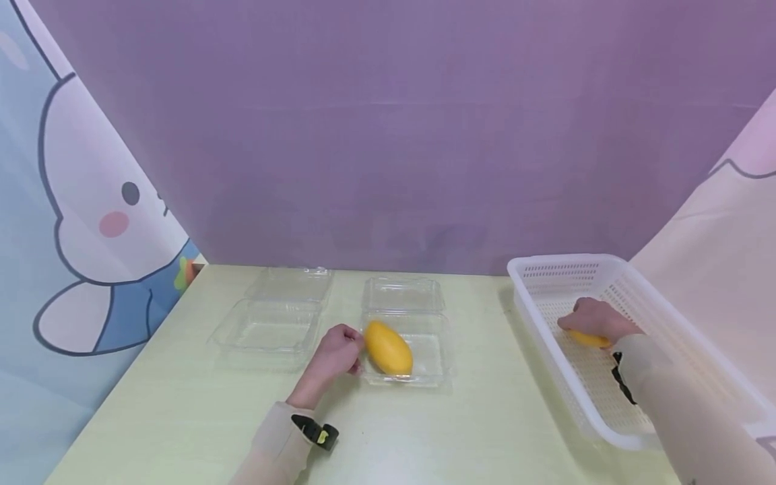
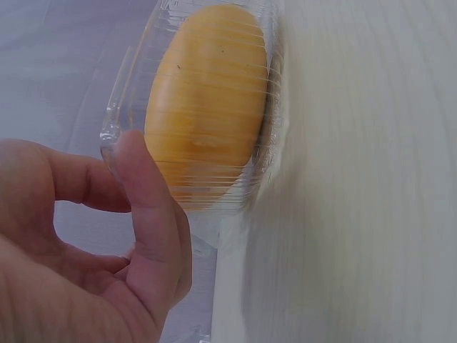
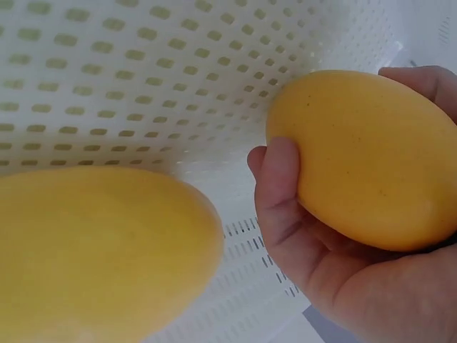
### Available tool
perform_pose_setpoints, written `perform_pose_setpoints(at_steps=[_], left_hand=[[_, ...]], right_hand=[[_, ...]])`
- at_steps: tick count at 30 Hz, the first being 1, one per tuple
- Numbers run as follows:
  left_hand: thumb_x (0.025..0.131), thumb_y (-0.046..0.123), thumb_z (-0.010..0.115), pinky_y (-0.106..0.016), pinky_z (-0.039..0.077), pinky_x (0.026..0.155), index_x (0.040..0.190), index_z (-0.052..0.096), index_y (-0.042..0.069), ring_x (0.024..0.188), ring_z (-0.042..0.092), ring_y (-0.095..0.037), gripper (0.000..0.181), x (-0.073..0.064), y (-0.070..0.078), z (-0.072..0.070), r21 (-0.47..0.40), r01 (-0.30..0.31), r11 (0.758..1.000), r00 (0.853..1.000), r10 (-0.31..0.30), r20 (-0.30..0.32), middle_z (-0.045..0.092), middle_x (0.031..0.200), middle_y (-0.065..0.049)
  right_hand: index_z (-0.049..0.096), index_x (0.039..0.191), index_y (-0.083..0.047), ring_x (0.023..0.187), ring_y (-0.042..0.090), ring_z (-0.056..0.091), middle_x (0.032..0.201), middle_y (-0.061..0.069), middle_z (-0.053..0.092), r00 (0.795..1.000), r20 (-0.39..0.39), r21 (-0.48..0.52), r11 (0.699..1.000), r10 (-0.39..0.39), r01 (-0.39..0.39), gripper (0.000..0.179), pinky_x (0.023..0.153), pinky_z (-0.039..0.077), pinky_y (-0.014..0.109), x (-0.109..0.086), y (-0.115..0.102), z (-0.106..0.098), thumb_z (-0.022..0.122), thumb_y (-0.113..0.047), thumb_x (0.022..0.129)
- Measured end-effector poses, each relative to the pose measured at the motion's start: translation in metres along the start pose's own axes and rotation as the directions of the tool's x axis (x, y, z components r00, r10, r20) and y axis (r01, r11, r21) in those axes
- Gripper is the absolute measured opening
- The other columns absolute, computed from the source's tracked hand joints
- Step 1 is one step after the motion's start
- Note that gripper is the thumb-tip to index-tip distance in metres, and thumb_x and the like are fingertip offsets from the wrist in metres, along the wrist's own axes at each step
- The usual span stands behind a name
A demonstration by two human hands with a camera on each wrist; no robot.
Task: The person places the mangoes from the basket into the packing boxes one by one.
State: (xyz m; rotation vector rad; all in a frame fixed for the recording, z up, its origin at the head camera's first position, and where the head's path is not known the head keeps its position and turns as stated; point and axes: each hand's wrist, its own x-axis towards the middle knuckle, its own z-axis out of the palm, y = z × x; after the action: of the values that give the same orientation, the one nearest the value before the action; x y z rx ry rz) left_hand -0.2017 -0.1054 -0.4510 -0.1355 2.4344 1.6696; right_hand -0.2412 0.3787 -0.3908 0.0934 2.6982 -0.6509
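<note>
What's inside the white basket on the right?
In the white basket, the right hand grips a yellow fruit; the right wrist view shows another yellow fruit. In the head view, the sleeve hides what's beneath it.

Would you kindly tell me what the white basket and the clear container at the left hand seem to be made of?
White basket: probably moulded plastic with a soft sheen, judging by its rows of slots and smooth rounded rim. Clear container: likely thin, glossy plastic, as the yellow fruit shows through its ribbed wall and its edges glint.
</note>
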Motion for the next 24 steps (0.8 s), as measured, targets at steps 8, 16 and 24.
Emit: perform_pose_setpoints(at_steps=[8,16,24], left_hand=[[0.098,0.007,0.054,-0.029,0.055,0.054,0.108,0.054,-0.005,0.053,0.055,-0.017,0.016,-0.002,0.002,-0.001,-0.01,0.0,1.0,1.0,0.0,0.004,0.055,0.073,-0.011],[0.097,0.008,0.054,-0.029,0.056,0.055,0.108,0.054,-0.004,0.053,0.056,-0.017,0.017,-0.002,0.004,-0.003,0.0,0.009,1.0,1.0,-0.009,0.003,0.056,0.075,-0.012],[0.097,0.008,0.054,-0.029,0.055,0.056,0.106,0.055,-0.004,0.053,0.055,-0.017,0.016,-0.002,0.004,-0.002,0.001,0.007,1.0,1.0,-0.007,0.01,0.055,0.072,-0.01]], right_hand=[[0.049,0.112,0.009,0.068,0.023,0.054,0.091,0.015,0.054,1.0,-0.005,0.041,0.999,-0.012,0.012,0.045,0.052,0.053,0.036,0.001,-0.001,-0.001,0.06,-0.03,0.093],[0.045,0.119,0.01,0.073,0.024,0.057,0.094,0.015,0.055,1.0,0.015,0.138,0.99,-0.026,0.023,0.048,0.058,0.056,0.038,-0.002,-0.009,-0.008,0.055,-0.031,0.097],[0.045,0.124,0.01,0.077,0.024,0.057,0.097,0.015,0.056,0.999,0.002,0.205,0.978,-0.041,0.04,0.049,0.063,0.057,0.04,-0.012,-0.02,-0.013,0.053,-0.033,0.1]])
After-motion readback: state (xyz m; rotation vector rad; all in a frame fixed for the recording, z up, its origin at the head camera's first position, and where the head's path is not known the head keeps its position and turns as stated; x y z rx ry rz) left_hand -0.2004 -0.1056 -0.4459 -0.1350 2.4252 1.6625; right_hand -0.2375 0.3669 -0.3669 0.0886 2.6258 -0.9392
